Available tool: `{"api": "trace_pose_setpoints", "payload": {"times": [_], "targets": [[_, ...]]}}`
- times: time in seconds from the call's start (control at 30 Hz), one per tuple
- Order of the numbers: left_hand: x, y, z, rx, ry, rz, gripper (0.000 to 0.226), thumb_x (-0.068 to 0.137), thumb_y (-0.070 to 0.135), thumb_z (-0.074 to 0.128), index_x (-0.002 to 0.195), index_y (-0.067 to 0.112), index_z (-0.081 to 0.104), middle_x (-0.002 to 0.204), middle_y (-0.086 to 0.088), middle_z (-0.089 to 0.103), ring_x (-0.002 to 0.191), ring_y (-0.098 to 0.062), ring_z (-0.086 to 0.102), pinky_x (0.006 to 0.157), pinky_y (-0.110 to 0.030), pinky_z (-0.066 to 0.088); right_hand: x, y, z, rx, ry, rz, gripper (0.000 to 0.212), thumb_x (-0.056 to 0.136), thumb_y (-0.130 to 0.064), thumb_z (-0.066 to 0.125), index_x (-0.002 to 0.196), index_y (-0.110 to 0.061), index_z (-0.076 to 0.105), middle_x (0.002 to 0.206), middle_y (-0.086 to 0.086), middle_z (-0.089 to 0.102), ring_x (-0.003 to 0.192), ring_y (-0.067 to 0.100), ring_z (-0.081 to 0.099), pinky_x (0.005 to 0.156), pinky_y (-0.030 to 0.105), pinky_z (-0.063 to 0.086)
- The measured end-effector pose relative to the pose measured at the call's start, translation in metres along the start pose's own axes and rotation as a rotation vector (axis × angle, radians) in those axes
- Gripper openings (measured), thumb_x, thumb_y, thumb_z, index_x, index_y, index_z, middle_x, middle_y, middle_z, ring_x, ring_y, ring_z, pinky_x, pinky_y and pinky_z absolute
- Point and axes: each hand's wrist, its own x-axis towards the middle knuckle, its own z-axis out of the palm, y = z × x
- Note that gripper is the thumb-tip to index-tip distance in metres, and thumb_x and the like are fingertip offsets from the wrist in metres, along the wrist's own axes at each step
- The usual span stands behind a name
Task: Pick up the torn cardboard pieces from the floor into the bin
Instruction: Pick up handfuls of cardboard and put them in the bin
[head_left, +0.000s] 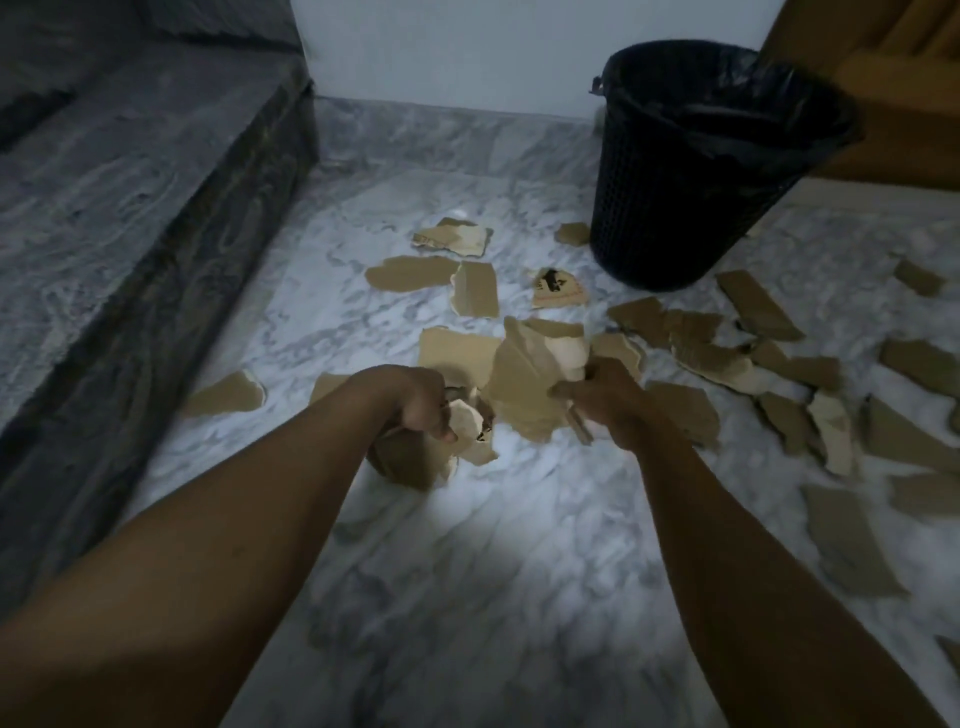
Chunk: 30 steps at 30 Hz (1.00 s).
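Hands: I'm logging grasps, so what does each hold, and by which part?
The left hand grips a small bundle of torn cardboard pieces by its top. The right hand grips a larger cardboard bundle by its lower right edge.

Dim, central light pool, blurred edges

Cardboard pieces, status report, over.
Left hand gripping small wad. Right hand gripping bigger bunch. Many cardboard pieces loose on floor. Bin upright ahead right, nothing blocking it.
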Motion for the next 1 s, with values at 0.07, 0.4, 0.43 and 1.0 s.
{"api": "trace_pose_setpoints", "payload": {"times": [0.07,0.4,0.43,1.0], "targets": [[0.003,0.008,0.015,0.021,0.054,-0.01,0.05,0.09,0.042,0.066,0.127,0.008,0.058,0.119,-0.01,0.058,0.11,-0.027,0.056,0.085,-0.029,0.042,0.001,-0.004,-0.013,0.149,0.019,0.011,0.029,0.084,-0.005,0.065,0.114,-0.008,0.067,0.098,0.012,0.07,0.082,0.024,0.064,0.071,0.039,0.053],[0.031,-0.005,0.07,0.027,0.329,-0.079,0.072,0.075,0.055,0.071,0.137,0.029,0.045,0.142,-0.007,0.035,0.129,-0.036,0.03,0.101,-0.048,0.04,0.015,-0.002,-0.004,0.605,0.45,-0.105,0.046,0.098,-0.009,0.044,0.143,-0.013,0.041,0.126,0.009,0.058,0.103,0.02,0.058,0.081,0.037,0.055],[0.032,-0.005,0.07,0.045,0.338,-0.095,0.073,0.076,0.054,0.071,0.138,0.028,0.043,0.14,-0.01,0.038,0.128,-0.037,0.032,0.1,-0.047,0.039,0.018,0.002,-0.005,0.534,0.538,-0.217,0.04,0.098,-0.009,0.046,0.138,-0.007,0.044,0.124,0.014,0.059,0.102,0.019,0.058,0.085,0.034,0.054],[-0.003,-0.022,0.056,-0.628,0.261,-0.002,0.038,0.084,0.02,0.069,0.113,0.016,0.044,0.106,-0.003,0.05,0.096,-0.021,0.054,0.076,-0.031,0.043,-0.007,0.008,0.047,-0.821,-0.082,-0.326,0.066,0.082,-0.03,0.076,0.141,-0.018,0.05,0.139,0.01,0.053,0.125,0.03,0.051,0.102,0.037,0.046]]}}
